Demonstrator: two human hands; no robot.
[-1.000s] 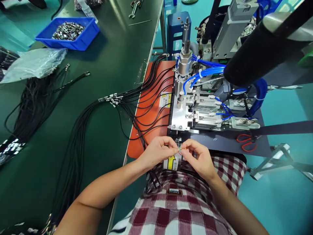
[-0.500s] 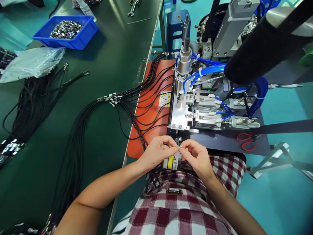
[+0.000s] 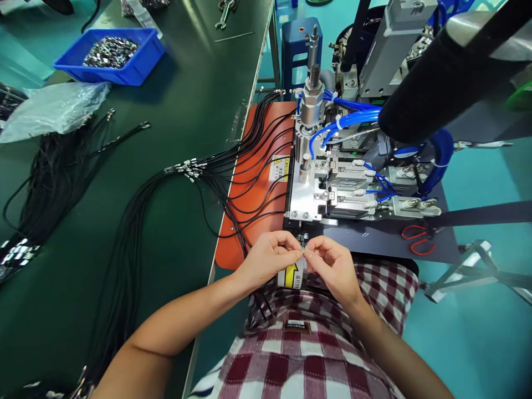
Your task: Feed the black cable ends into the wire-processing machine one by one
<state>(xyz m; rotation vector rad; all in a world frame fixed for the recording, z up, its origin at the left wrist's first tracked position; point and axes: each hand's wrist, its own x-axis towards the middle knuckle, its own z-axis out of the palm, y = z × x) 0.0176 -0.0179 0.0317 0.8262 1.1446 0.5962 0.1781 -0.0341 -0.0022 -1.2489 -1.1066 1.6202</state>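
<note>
In front of my body, my left hand [image 3: 272, 256] and my right hand [image 3: 332, 265] meet at the fingertips, both closed in a pinch. Between them shows a tiny bit of thin, pale yellow-green wires [image 3: 305, 250]; their far ends are hidden by the fingers. Black cables [image 3: 241, 235] run down beside my left wrist, over an orange board [image 3: 257, 221]. Just below the fingertips is a label with a yellow arrow [image 3: 291, 275]. The metal machine [image 3: 305, 194] stands right beyond my hands, with several black cables leading into its left side.
Left lies a green table [image 3: 187, 100] with a long black cable bundle [image 3: 133, 221], another bundle [image 3: 54, 172], a plastic bag [image 3: 58, 108] and a blue bin [image 3: 141, 61] of small metal parts. Red-handled scissors [image 3: 418, 238] rest right of the machine. A thick black tube [image 3: 436, 88] juts in above.
My hands stay pinched together at the same spot over the label, with barely any finger movement. The whole view has shifted very slightly.
</note>
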